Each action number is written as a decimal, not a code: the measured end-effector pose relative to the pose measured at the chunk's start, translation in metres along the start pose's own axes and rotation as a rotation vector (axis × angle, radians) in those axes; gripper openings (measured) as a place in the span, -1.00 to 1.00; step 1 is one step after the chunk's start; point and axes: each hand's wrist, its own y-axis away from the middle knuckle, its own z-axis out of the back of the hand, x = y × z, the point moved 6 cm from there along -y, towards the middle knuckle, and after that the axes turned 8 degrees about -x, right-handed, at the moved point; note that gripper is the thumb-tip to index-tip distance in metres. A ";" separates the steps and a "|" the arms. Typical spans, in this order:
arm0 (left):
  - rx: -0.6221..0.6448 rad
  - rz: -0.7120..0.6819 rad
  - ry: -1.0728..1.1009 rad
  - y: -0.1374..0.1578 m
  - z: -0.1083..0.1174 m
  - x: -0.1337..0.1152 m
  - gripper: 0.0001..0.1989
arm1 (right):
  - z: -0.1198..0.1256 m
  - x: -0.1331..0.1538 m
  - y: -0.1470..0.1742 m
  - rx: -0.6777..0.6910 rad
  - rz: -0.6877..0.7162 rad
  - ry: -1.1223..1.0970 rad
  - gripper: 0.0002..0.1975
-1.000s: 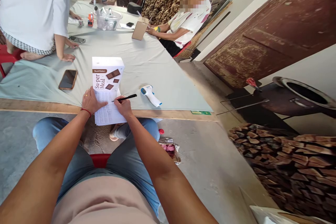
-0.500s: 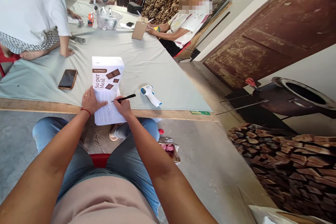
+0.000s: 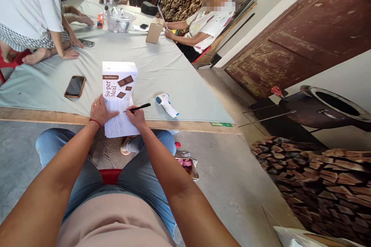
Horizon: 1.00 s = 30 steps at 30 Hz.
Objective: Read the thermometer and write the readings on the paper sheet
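Observation:
My right hand [image 3: 136, 117] grips a black pen [image 3: 142, 107], its tip end over written sheets of paper [image 3: 117, 127]. The sheets hang a little past the table's front edge and carry rows of handwriting. My left hand [image 3: 100, 111] lies on their left side, thumb stretched across the paper and fingers pointing away. Just beyond both hands stands a white box [image 3: 120, 81] printed "NutriMotion Su-per Meal" with brown chocolate pieces. To the right of my right hand lies a white and blue infrared thermometer [image 3: 167, 105]. A phone in an orange-brown case [image 3: 75, 86] rests to the left.
On the cloth-covered table [image 3: 197, 102] stand a clear basin of bottles [image 3: 119, 22], a cardboard box [image 3: 155, 31] and an orange tape dispenser [image 3: 100, 20]. Another phone [image 3: 87, 43] lies beside a leaning person's hands. Other people sit around. Stacked firewood [image 3: 327, 185] is at right.
My hands, pen and papers stay almost in place. The person at left has shifted left, with more of their arms on the table. The person at right raises a thin sheet or stick.

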 end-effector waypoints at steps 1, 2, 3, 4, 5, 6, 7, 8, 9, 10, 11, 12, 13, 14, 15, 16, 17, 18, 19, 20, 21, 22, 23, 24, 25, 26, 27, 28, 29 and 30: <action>0.002 0.001 0.000 0.000 0.000 0.000 0.19 | 0.000 0.000 0.000 0.002 0.002 -0.002 -0.95; 0.006 0.002 0.001 0.000 0.000 0.000 0.19 | 0.000 0.000 0.000 0.004 0.005 -0.006 -0.95; 0.008 0.003 0.001 0.000 -0.001 0.001 0.19 | 0.000 0.000 0.000 0.007 0.007 -0.010 -0.95; 0.009 0.004 0.002 0.000 -0.001 0.001 0.19 | 0.000 0.001 0.000 0.007 0.009 -0.014 -0.94; 0.009 0.003 0.004 0.000 -0.001 0.001 0.19 | 0.001 0.001 0.000 0.005 0.009 -0.019 -0.94; 0.007 0.003 0.007 0.000 -0.001 0.001 0.19 | 0.001 0.001 0.000 0.002 0.010 -0.024 -0.93; 0.004 0.002 0.011 0.000 -0.001 0.001 0.19 | 0.002 0.001 0.000 -0.003 0.011 -0.029 -0.93; 0.002 0.002 0.014 0.000 -0.001 0.001 0.19 | 0.002 0.001 0.000 -0.008 0.014 -0.035 -0.92; 0.001 0.003 0.015 0.000 -0.001 0.001 0.19 | 0.003 0.001 0.000 -0.015 0.017 -0.040 -0.92; 0.001 0.003 0.016 0.000 -0.001 0.001 0.19 | 0.003 0.002 0.000 -0.022 0.019 -0.045 -0.91; 0.001 0.003 0.017 0.000 -0.001 0.001 0.20 | 0.003 0.002 0.000 -0.028 0.020 -0.047 -0.91; 0.003 0.002 0.016 0.000 0.000 0.000 0.20 | 0.004 0.002 0.000 -0.032 0.020 -0.049 -0.90; 0.005 0.002 0.014 0.000 0.000 0.000 0.19 | 0.004 0.002 0.000 -0.035 0.018 -0.049 -0.90; 0.008 0.003 0.012 0.000 0.000 -0.001 0.19 | 0.004 0.002 0.000 -0.036 0.016 -0.047 -0.91; 0.010 0.003 0.010 0.000 0.001 -0.001 0.19 | 0.004 0.001 0.000 -0.034 0.014 -0.043 -0.91; 0.012 0.004 0.007 0.000 0.001 -0.001 0.19 | 0.004 0.001 0.000 -0.031 0.013 -0.038 -0.91; 0.012 0.003 0.005 0.000 0.001 -0.001 0.19 | 0.003 0.001 0.000 -0.028 0.014 -0.033 -0.91; 0.011 0.002 0.004 0.000 0.001 -0.001 0.20 | 0.003 0.001 0.001 -0.026 0.016 -0.028 -0.91; 0.009 0.001 0.005 0.000 0.000 -0.001 0.20 | 0.003 0.002 0.000 -0.024 0.019 -0.024 -0.91; 0.007 0.001 0.006 0.000 0.000 0.000 0.20 | 0.003 0.002 0.000 -0.024 0.023 -0.022 -0.91; 0.006 0.002 0.007 0.000 0.000 0.000 0.19 | 0.003 0.002 0.000 -0.025 0.026 -0.020 -0.91; 0.004 0.003 0.008 0.000 0.000 0.000 0.19 | 0.004 0.002 0.000 -0.025 0.027 -0.020 -0.91; 0.003 0.004 0.009 0.000 0.000 0.001 0.19 | 0.004 0.002 0.000 -0.025 0.027 -0.021 -0.92; 0.002 0.004 0.011 0.000 0.000 0.000 0.19 | 0.004 0.002 0.000 -0.022 0.025 -0.022 -0.92; 0.001 0.002 0.014 0.000 0.000 0.000 0.19 | 0.003 0.002 0.000 -0.017 0.024 -0.024 -0.92; 0.001 0.002 0.017 0.000 0.000 0.000 0.19 | 0.003 0.002 0.000 -0.011 0.022 -0.026 -0.93; 0.002 0.001 0.019 0.000 0.001 -0.001 0.19 | 0.002 0.002 0.001 -0.009 0.022 -0.030 -0.93; 0.004 0.002 0.019 0.000 0.001 -0.001 0.19 | 0.002 0.002 0.001 -0.011 0.026 -0.035 -0.93; 0.007 0.004 0.018 0.000 0.002 -0.001 0.19 | 0.002 0.002 0.002 -0.017 0.035 -0.044 -0.93; 0.009 0.007 0.014 0.000 0.002 -0.002 0.19 | 0.002 0.003 0.002 -0.028 0.048 -0.054 -0.93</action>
